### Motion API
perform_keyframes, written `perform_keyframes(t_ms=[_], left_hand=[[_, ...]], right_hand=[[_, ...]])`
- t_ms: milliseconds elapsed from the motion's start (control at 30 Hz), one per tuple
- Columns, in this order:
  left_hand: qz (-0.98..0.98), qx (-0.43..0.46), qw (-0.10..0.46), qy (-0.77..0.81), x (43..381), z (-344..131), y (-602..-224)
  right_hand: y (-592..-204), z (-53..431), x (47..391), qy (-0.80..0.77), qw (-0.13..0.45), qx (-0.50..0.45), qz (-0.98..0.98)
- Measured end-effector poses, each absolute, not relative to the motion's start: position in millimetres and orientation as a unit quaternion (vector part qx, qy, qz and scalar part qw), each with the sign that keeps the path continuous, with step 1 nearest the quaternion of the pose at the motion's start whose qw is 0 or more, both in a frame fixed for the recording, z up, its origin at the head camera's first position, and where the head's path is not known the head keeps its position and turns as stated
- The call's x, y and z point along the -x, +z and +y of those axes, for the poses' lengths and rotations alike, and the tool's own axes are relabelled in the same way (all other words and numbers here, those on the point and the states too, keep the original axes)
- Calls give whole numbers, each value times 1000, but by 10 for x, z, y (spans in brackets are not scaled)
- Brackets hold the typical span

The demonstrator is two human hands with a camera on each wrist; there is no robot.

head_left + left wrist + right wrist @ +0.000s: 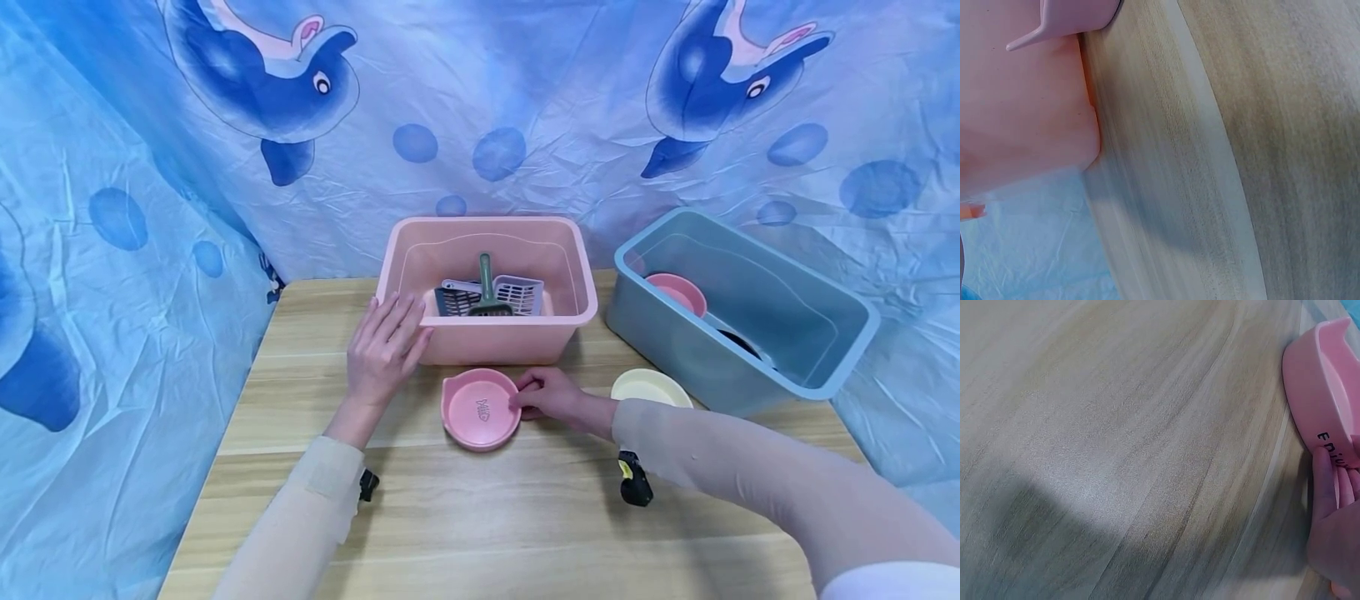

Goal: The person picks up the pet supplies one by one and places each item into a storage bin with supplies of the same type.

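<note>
- Head view: the right hand point(546, 394) had its fingers curled onto the right rim of a round pink plastic pet bowl with small ear-like bumps point(480, 410), pinching it. The bowl sat flat on the pale wood-grain table point(480, 517), just in front of the pink rectangular plastic bin point(487, 333).
- Same view: the left hand point(384, 350) lay with straight, relaxed fingers flat against the front left corner of that pink bin, gripping nothing.
- Inside the pink bin were slotted scoops: a dark green one point(487, 292) on top of a grey one point(457, 298) and a pale lilac one point(519, 293).
- A cream-yellow round bowl point(651, 387) sat on the table right of the right hand, up against the light blue rectangular plastic bin point(825, 367). That blue bin held another pink bowl point(678, 293) and something dark I couldn't make out.
- A blue dolphin-print cloth point(150, 208) hung behind and around the table.
- Left wrist view: mostly blurred table grain, with the pink bin's wall filling the upper left and the blue cloth at the bottom left. The hand itself didn't show well enough to read.
- Right wrist view: the pink bowl's side was at the right edge with dark lettering on it, and the fingertips point(1329, 481) pressed right on that wall, bowl resting on the table.
</note>
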State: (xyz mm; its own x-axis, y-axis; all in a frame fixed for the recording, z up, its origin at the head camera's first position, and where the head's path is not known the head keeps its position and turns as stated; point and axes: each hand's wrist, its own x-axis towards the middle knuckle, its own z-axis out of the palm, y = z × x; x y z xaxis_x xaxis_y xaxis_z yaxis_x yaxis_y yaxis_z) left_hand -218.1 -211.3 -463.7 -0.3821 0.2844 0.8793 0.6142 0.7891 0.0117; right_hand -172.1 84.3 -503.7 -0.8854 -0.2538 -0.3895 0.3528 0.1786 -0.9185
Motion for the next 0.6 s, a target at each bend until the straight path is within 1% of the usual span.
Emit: perform_keyframes(t_ms=[367,600], left_hand=[[-805,277,496,-173,2198,-2118,-4646],[-803,277,499,-172,2200,-2119,-4655]], right_hand=[[-5014,914,1791,-604,250,7,757],[-4955,1026,1770,-566,262,26,782]])
